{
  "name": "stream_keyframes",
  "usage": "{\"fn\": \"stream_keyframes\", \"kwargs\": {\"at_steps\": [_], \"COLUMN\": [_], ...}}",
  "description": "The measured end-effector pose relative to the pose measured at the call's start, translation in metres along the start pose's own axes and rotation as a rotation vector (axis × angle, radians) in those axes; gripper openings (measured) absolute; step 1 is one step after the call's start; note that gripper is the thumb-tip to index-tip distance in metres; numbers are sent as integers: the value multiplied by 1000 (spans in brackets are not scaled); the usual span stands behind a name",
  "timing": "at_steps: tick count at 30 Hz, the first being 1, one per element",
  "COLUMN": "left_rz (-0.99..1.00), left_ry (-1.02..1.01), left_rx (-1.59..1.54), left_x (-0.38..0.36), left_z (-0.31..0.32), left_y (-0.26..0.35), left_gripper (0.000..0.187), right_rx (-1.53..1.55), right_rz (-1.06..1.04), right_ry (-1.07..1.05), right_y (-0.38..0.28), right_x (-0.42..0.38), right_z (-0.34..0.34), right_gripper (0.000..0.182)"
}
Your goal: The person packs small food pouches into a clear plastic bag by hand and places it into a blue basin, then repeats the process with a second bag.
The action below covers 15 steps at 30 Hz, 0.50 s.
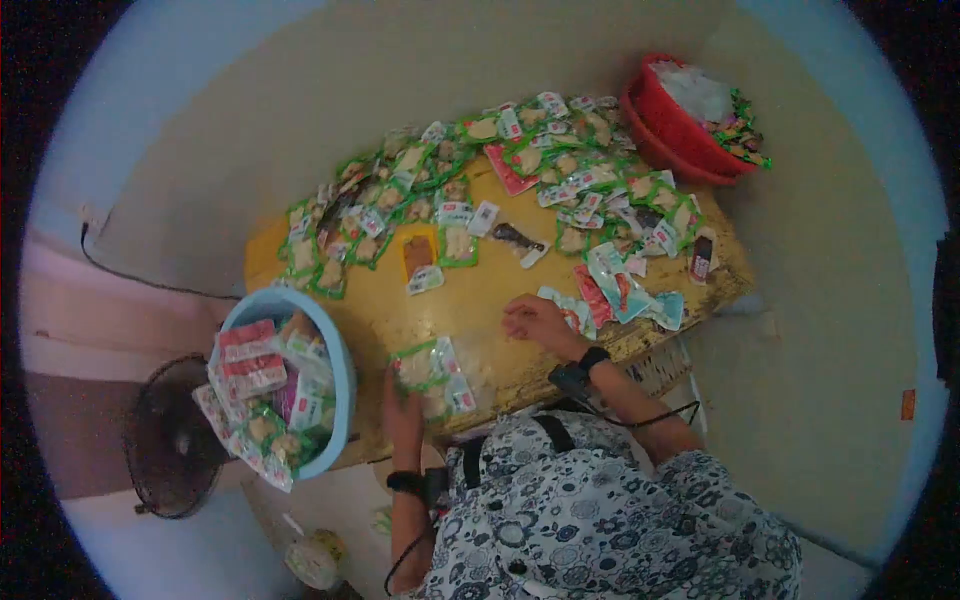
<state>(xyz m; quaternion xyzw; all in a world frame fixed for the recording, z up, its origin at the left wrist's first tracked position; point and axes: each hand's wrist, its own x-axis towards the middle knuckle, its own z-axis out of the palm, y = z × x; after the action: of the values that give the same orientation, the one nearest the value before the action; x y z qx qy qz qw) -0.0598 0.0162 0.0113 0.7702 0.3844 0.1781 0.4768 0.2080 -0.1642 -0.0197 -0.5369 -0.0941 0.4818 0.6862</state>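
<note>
My left hand (402,408) is at the left edge of some green-edged clear food packets (425,370) near the table's front edge. Its fingers look stretched out beside them, though the image is dim and blurred there. Over the bare yellow tabletop, my right hand (535,322) has loosely bent fingers with nothing visible in them. Just to its right lie white and red packets (592,297) and a light blue packet (620,282). An orange packet (418,257) and a dark packet (518,240) lie farther back.
Many green packets (390,190) are heaped along the back of the yellow table (370,310). A light blue basket (345,385) of mixed packets stands at the left, with a dark fan (175,440) beyond. Red basins (665,125) with packets are at the back right.
</note>
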Motion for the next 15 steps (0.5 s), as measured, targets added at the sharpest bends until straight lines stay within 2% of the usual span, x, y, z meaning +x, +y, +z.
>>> {"fn": "stream_keyframes", "kwargs": {"at_steps": [1, 3, 6, 9, 11, 12, 15], "left_rz": [-14, -23, 67, 88, 51, 27, -31], "left_ry": [-25, -56, -62, -18, -31, -64, -170], "left_rx": [-148, 12, 90, 111, 138, 158, 156], "left_x": [0, -2, -3, -12, -5, -4, 1], "left_z": [0, -6, -8, -10, -9, -13, -23], "left_y": [5, 20, 32, -1, -4, 13, 63], "left_gripper": [65, 64, 63, 61, 60, 59, 58], "right_rx": [-103, -311, -193, -362, -315, -289, -407], "right_rz": [-74, -216, -104, -139, -352, -458, -485], "right_ry": [24, 75, 172, 216, 264, 283, 512], "right_y": [-12, -32, -38, -72, -49, -41, -91], "right_x": [-4, -11, -11, -30, -11, -2, -1], "right_z": [-5, -16, -39, -40, -67, -77, -74], "right_gripper": [19, 17, 14, 13, 12, 11, 12]}}
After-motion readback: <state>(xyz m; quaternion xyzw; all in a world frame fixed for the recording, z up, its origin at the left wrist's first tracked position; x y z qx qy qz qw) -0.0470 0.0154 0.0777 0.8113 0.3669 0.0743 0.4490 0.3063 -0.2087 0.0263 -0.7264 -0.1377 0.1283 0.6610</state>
